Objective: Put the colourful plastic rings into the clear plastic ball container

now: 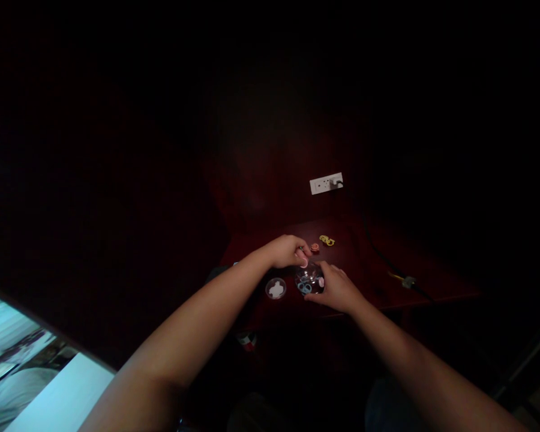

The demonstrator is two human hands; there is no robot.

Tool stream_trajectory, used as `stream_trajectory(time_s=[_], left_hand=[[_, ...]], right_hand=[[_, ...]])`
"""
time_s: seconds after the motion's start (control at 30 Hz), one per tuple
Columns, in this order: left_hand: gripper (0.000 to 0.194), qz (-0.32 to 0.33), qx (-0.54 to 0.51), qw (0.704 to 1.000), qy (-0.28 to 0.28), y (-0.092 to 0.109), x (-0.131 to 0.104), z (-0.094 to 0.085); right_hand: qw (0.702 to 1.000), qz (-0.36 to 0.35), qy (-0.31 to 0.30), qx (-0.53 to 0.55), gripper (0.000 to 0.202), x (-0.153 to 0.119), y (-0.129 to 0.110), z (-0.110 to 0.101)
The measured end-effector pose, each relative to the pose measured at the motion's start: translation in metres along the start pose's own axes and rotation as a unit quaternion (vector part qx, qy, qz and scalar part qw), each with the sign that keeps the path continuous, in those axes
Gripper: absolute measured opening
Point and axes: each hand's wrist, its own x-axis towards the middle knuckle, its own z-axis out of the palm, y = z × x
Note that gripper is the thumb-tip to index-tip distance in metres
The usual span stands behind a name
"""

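My R hand (339,289) grips clear container (311,275) by its side at table (369,282), L hand (287,251) pinches pink piece (304,262) at its mouth; container's prob. light, stiff, slick, best cupped round widest pt.

scene was very dim, upper area and right edge near black. cold, bluish glare entered at lower left. faint sheen lay on dark red tabletop (308,228); small highlights marked clear container (312,277). fine detail looked soft, shadows murky.
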Motion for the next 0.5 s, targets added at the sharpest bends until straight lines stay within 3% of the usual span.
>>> stream_trajectory(time_s=[0.27, 0.5], left_hand=[[0.028, -0.009, -0.107, 0.993, 0.058, -0.005, -0.003, -0.013], [0.025, -0.025, -0.173, 0.983, 0.052, 0.003, -0.005, -0.010]], right_hand=[[1.000, -0.005, 0.009, 0.010, 0.080, 0.001, 0.006, 0.005], [1.000, -0.009, 0.012, 0.021, 0.080, 0.000, 0.006, 0.005]])
